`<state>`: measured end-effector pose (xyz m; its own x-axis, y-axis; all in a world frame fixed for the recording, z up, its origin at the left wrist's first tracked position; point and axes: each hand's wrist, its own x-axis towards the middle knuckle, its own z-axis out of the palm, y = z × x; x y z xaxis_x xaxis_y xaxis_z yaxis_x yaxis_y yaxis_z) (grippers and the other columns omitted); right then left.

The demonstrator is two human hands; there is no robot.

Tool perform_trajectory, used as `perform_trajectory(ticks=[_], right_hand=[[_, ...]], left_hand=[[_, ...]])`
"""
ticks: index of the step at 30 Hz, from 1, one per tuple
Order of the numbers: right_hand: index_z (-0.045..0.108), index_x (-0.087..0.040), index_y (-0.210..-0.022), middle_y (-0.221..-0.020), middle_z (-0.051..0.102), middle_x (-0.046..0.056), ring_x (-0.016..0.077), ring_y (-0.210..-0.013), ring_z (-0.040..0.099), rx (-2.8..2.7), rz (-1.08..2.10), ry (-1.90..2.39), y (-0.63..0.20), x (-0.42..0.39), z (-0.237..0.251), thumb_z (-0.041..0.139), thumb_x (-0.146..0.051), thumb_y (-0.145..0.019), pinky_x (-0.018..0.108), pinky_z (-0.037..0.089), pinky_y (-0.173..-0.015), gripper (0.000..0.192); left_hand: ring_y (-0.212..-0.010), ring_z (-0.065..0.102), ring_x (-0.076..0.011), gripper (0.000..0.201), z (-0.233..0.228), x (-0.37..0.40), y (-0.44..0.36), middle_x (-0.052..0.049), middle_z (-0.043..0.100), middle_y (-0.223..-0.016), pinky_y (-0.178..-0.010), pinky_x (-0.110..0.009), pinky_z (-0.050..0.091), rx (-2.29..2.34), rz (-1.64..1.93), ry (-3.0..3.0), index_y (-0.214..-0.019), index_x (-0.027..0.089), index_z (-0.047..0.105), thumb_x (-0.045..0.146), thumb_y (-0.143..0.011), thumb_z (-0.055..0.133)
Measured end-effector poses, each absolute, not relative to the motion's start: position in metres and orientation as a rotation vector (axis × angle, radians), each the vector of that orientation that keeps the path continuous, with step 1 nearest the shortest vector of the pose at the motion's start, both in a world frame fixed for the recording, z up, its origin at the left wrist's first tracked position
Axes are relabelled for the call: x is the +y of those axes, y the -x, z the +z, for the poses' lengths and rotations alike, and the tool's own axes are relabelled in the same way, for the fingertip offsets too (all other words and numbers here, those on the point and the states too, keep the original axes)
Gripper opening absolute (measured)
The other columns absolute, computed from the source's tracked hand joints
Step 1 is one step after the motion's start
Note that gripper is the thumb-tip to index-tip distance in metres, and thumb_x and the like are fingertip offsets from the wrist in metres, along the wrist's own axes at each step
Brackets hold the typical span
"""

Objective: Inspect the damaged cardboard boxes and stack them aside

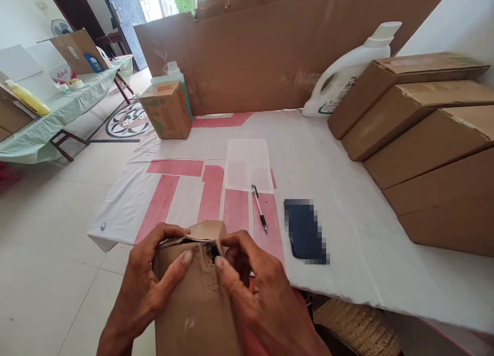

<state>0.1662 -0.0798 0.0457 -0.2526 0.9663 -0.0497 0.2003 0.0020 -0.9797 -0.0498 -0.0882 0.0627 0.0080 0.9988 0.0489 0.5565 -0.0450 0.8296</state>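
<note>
A brown cardboard box (193, 299) stands upright close to me at the table's near edge, its top end partly lifted and a torn, dark gap showing at the upper right corner. My left hand (154, 279) grips the box's left side, thumb on the front face and fingers over the top edge. At the torn corner, my right hand (258, 284) pinches the cardboard between thumb and curled fingers. What lies inside the box is hidden. Beyond the hands, a pen (259, 209) and a sheet of white paper (249, 163) lie on the tabletop.
A dark phone, pixelated (306, 232), lies right of the pen. Several cardboard boxes (432, 160) lean along the right side beside a white jug (347, 73). A small carton (165, 111) stands at the back left before a large cardboard panel (247, 57). A woven seat (355, 325) is below.
</note>
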Motion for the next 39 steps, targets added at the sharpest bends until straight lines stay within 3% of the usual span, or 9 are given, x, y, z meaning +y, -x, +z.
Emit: perform_trajectory(ticks=[3,11,14,19,21,25,31,35,39], right_hand=[[0.058,-0.025,-0.101,-0.072,0.058,-0.004,0.0149,-0.061,0.054,-1.604,1.327,1.216,-0.157,-0.080,0.049,0.054,-0.031,-0.098,0.028,0.041,-0.056,0.008],[0.046,-0.026,-0.090,-0.071,0.043,-0.008,0.0115,-0.056,0.039,-1.599,1.232,1.178,-0.154,-0.075,0.052,0.053,-0.016,-0.087,0.027,0.033,-0.054,0.013],[0.055,-0.025,-0.095,-0.076,0.054,-0.005,0.0127,-0.063,0.050,-1.587,1.382,1.117,-0.169,-0.066,0.047,0.057,-0.025,-0.096,0.026,0.040,-0.058,0.002],[0.066,-0.025,-0.105,-0.072,0.064,0.000,0.0232,-0.069,0.065,-1.601,1.141,1.618,-0.211,-0.030,-0.005,0.054,-0.056,-0.105,0.034,0.047,-0.066,0.033],[0.065,-0.023,-0.108,-0.079,0.071,0.007,0.0324,-0.079,0.070,-1.673,0.869,2.070,-0.225,-0.015,-0.032,0.060,-0.052,-0.101,0.041,0.049,-0.073,0.031],[0.065,-0.019,-0.103,-0.087,0.075,0.021,0.0442,-0.087,0.073,-1.658,0.819,2.249,-0.239,0.005,-0.069,0.061,-0.037,-0.097,0.048,0.048,-0.073,0.019],[0.050,-0.028,-0.072,-0.059,0.062,0.003,0.0238,-0.057,0.061,-1.528,1.008,2.019,-0.242,0.011,-0.075,0.060,-0.038,-0.088,0.035,0.045,-0.058,0.021],[0.054,-0.028,-0.085,-0.067,0.071,0.001,0.0186,-0.048,0.061,-1.146,1.131,1.576,-0.242,-0.005,-0.032,0.066,-0.054,-0.091,0.030,0.043,-0.043,0.030],[0.071,-0.030,-0.098,-0.081,0.077,0.002,0.0159,-0.050,0.065,-0.985,1.157,1.088,-0.230,-0.041,0.029,0.081,-0.039,-0.094,0.027,0.046,-0.041,0.014]], left_hand=[[-0.085,0.078,-0.0222,0.044,0.074,-0.080,0.044,0.000,0.078,-0.097,-0.078,-0.033,0.064,1.756,0.874,-1.978,-0.129,0.035,0.073,0.051,-0.090,0.082],[-0.073,0.077,-0.0153,0.019,0.075,-0.068,0.035,0.000,0.076,-0.091,-0.063,-0.023,0.061,1.640,0.803,-2.274,-0.111,0.033,0.082,0.043,-0.098,0.071],[-0.066,0.074,-0.0151,0.019,0.077,-0.068,0.029,0.001,0.074,-0.086,-0.058,-0.024,0.059,1.649,0.800,-2.269,-0.110,0.032,0.082,0.043,-0.100,0.070],[-0.072,0.076,-0.0178,0.020,0.083,-0.069,0.027,-0.001,0.077,-0.089,-0.065,-0.026,0.062,1.632,0.845,-2.216,-0.107,0.030,0.082,0.045,-0.095,0.077],[-0.081,0.078,-0.0197,0.024,0.087,-0.071,0.031,-0.003,0.078,-0.097,-0.070,-0.027,0.063,1.571,0.793,-2.173,-0.113,0.031,0.082,0.045,-0.094,0.079],[-0.104,0.077,-0.0241,0.031,0.093,-0.070,0.038,-0.005,0.078,-0.115,-0.088,-0.033,0.065,1.402,0.656,-2.040,-0.124,0.033,0.079,0.036,-0.093,0.080],[-0.114,0.074,-0.0273,0.039,0.084,-0.061,0.038,-0.008,0.074,-0.120,-0.100,-0.039,0.063,1.312,0.637,-1.937,-0.125,0.030,0.078,0.032,-0.086,0.087],[-0.118,0.073,-0.0261,0.049,0.083,-0.059,0.039,-0.007,0.073,-0.126,-0.105,-0.037,0.061,1.272,0.613,-1.972,-0.131,0.030,0.075,0.032,-0.084,0.090],[-0.127,0.070,-0.0293,0.063,0.087,-0.060,0.039,-0.009,0.071,-0.135,-0.110,-0.040,0.060,1.257,0.556,-2.023,-0.138,0.032,0.071,0.038,-0.080,0.094]])
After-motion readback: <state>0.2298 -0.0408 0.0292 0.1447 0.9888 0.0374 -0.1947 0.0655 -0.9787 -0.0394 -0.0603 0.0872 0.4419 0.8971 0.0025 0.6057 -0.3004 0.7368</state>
